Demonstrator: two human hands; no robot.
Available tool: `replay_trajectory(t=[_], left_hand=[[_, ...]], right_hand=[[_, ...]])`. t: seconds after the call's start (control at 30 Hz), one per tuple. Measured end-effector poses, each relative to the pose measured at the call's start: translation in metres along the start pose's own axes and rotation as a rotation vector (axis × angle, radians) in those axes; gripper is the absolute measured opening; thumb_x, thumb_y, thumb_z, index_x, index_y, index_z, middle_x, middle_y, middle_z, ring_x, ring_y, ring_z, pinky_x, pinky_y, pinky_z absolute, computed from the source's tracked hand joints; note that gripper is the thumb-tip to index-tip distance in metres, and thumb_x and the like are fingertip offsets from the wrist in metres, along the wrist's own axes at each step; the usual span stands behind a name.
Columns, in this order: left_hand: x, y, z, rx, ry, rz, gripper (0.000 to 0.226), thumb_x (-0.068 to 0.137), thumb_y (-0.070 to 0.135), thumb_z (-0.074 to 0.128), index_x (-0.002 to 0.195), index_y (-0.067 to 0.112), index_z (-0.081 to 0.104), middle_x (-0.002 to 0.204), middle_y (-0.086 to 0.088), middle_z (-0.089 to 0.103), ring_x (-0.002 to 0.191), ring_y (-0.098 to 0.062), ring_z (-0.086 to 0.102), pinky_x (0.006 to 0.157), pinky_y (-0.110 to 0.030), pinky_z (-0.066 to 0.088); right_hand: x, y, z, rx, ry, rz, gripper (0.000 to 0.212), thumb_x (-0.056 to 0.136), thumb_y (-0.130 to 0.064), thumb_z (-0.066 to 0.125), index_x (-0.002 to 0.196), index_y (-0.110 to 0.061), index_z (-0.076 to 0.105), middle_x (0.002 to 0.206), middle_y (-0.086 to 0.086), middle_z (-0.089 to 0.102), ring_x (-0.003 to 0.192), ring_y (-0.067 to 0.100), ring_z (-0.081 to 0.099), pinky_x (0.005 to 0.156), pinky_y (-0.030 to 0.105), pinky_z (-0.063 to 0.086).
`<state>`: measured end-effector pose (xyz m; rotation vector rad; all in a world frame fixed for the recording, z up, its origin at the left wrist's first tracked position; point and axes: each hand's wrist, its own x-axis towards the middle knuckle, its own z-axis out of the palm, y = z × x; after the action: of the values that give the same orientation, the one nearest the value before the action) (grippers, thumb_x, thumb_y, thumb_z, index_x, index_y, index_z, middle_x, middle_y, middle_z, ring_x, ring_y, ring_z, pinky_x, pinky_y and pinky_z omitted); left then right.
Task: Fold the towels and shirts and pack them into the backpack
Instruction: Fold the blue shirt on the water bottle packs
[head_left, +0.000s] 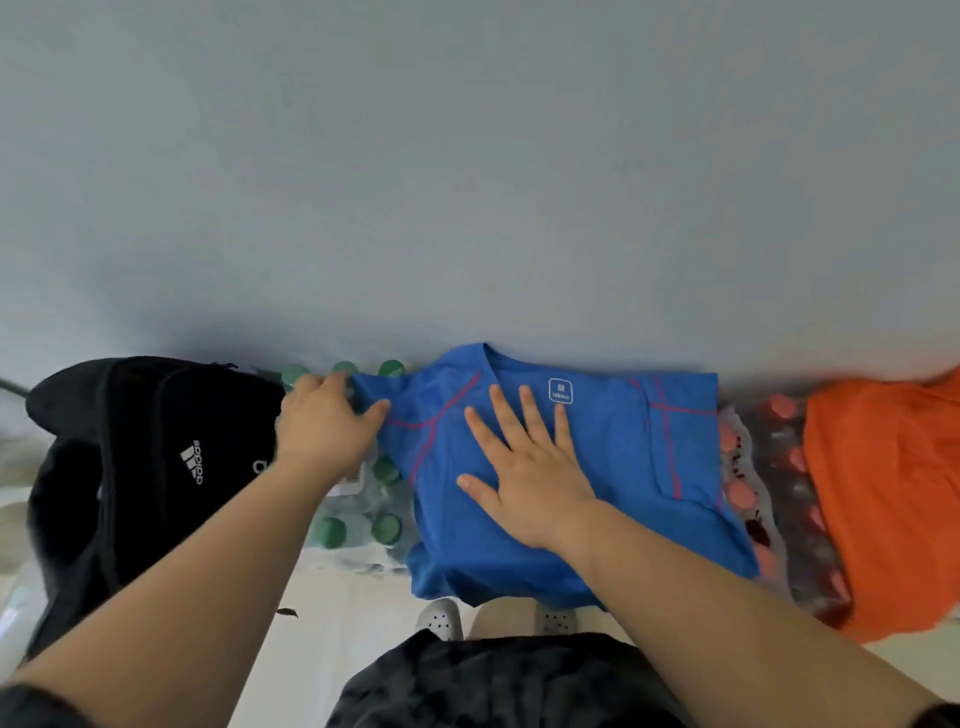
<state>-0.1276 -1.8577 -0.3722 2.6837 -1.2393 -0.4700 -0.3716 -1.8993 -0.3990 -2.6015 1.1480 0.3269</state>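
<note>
Blue shirt (613, 452): collar (491, 359) toward wall (467, 156), long axis near-far; right hand (530, 483) pressing flat, left hand (322, 431) gripping sleeve (375, 393).

- Wall (467, 156): plain, pale grey-blue, unmarked; fills the upper half of the view.
- Wall base: soft shadow band along its lower edge.
- Floor (353, 639): pale cream, smooth; one small dark scrap (287, 613) lies on it.
- Shrink-wrapped bottle packs against the wall: green caps (384, 527) left, red caps (795, 467) right.
- Light: diffuse, even.
</note>
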Motion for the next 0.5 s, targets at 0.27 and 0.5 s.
replay_trajectory(t=[0.27, 0.5], left_hand=[[0.012, -0.005, -0.007, -0.325, -0.018, 0.151, 0.009, 0.081, 0.018, 0.071, 0.088, 0.014, 0.069, 0.092, -0.001, 0.058, 0.089, -0.025, 0.060, 0.075, -0.031, 0.044], [0.011, 0.000, -0.026, -0.773, -0.188, 0.082, 0.022, 0.086, 0.006, 0.055, 0.069, 0.013, 0.044, 0.061, -0.003, 0.040, 0.055, -0.015, 0.035, 0.050, -0.026, 0.030]], right_hand=[[0.010, -0.004, 0.004, -0.022, 0.015, 0.108, 0.080, 0.092, -0.077, 0.007, 0.157, -0.037, -0.015, 0.162, -0.005, -0.034, 0.147, 0.026, -0.035, 0.117, 0.060, -0.018], [0.010, -0.002, 0.004, -0.022, 0.018, 0.111, 0.080, 0.091, -0.079, 0.005, 0.156, -0.038, -0.017, 0.160, -0.007, -0.037, 0.146, 0.023, -0.037, 0.118, 0.058, -0.018]])
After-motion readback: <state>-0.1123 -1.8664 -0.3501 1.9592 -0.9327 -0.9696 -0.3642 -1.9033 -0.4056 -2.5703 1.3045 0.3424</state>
